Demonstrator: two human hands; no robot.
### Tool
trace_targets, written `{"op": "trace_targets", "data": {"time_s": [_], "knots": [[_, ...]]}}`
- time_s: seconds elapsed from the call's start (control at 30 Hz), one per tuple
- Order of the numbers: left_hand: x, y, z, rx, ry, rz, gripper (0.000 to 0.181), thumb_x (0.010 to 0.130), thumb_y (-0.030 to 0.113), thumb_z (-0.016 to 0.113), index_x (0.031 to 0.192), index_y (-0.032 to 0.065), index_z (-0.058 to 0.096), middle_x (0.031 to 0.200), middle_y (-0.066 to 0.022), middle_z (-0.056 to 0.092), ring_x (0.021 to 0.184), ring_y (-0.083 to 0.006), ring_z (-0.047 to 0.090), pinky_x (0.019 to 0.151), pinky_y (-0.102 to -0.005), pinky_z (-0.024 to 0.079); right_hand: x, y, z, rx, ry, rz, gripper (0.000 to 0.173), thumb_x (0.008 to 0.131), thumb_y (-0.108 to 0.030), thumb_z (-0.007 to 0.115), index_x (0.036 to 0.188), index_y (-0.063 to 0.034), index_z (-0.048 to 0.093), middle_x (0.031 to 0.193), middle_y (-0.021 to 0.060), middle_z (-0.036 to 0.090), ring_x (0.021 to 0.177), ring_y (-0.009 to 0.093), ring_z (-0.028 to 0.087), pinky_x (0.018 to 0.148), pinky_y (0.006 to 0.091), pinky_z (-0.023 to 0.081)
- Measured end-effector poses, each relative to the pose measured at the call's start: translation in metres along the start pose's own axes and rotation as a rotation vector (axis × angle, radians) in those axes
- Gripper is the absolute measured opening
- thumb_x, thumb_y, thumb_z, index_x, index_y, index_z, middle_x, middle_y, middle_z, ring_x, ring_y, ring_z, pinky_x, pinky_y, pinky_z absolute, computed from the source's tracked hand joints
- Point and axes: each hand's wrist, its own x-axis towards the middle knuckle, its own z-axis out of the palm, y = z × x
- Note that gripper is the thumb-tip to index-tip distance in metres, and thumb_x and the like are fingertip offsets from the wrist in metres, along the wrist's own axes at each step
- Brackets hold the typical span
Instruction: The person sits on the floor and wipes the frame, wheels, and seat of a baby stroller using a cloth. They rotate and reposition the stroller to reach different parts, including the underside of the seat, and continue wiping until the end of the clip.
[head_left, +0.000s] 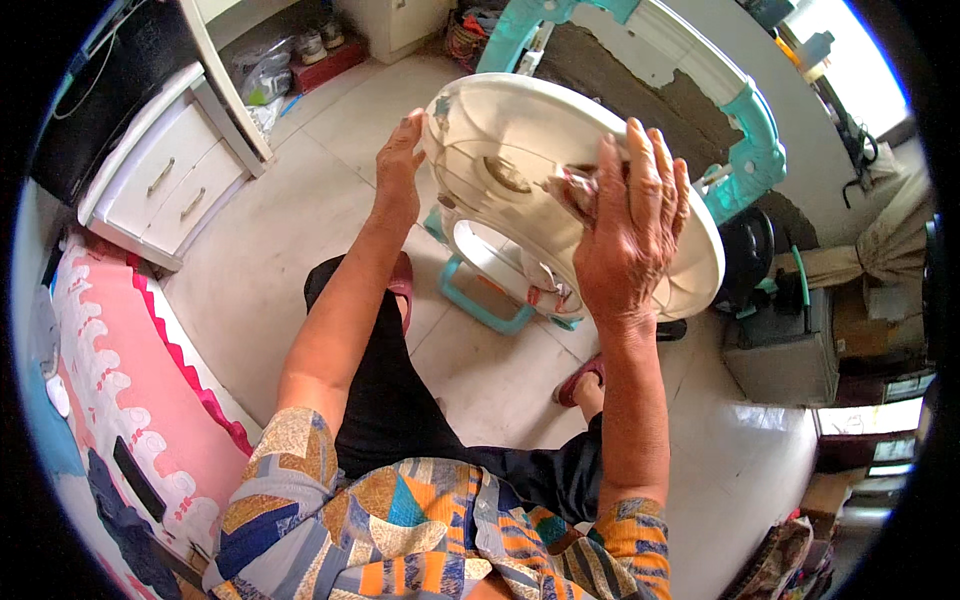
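A round cream plastic base of a child's walker or seat (510, 112), with an oval opening, is tilted up before me. My left hand (399, 154) grips its left rim. Over its right side lies my right hand (634, 210), pressing a crumpled pinkish cloth (576, 189) to the plastic; the palm is hidden. Beneath the opening a turquoise U-shaped bar (487, 311) reaches down over the floor. A turquoise and white frame (694, 52) rises behind the round part.
A white drawer cabinet (169, 176) stands at the left, above a bed with a pink cover (142, 360). Shoes (311, 46) and a plastic bag (266, 71) are at the back. A grey box (784, 360) stands right, on the tiled floor (247, 225).
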Motion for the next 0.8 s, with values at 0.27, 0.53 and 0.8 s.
{"op": "trace_targets", "data": {"time_s": [0.27,0.53,0.8], "knots": [[0.008,-0.002,-0.008,-0.093,0.010,-0.050,0.054,0.095,0.046,0.035,0.127,0.0052,0.048,0.133,-0.0080,0.045,0.129,-0.0216,0.034,0.104,-0.0431,0.025,0.044,-0.048,0.050,0.096,-0.092,-0.146,0.033,0.081,-0.017,0.057,0.108,0.0006,0.061,0.121,0.0188,0.054,0.119,0.032,0.047,0.107,0.0445,0.027],[0.028,-0.011,-0.043,-0.338,0.028,-0.201,0.062,0.093,0.050,0.035,0.128,-0.0002,0.041,0.126,-0.0144,0.050,0.118,-0.0236,0.044,0.098,-0.0400,0.031,0.045,-0.095,0.126,-0.020,-0.320,-0.387,0.040,0.076,-0.013,0.051,0.108,0.0109,0.056,0.119,0.0274,0.051,0.117,0.038,0.046,0.108,0.0463,0.020],[0.027,0.011,-0.058,-0.172,0.377,-0.295,0.052,0.093,0.045,0.036,0.122,0.0019,0.045,0.120,-0.0111,0.054,0.107,-0.0222,0.052,0.088,-0.0398,0.040,-0.040,-0.130,0.248,-0.131,-0.636,-0.563,0.023,0.080,-0.020,0.053,0.089,-0.0098,0.072,0.103,0.0196,0.062,0.113,0.036,0.049,0.110,0.0511,0.013]]}}
